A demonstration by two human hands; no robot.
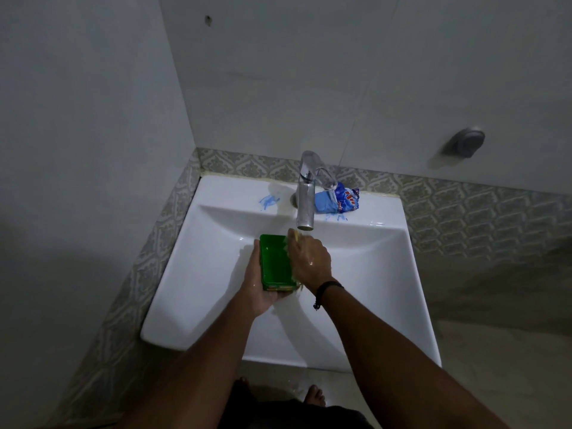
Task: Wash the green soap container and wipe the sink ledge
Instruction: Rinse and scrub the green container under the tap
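Two jobs, neither finished: the left hand (260, 292) cups the green soap container (276, 263) over the sink (192, 274), under the tap (305, 209), while the right hand (309, 258) scrubs it with a yellowish sponge (295, 235). Beyond both, blue smears (268, 201) mark the unwiped ledge.
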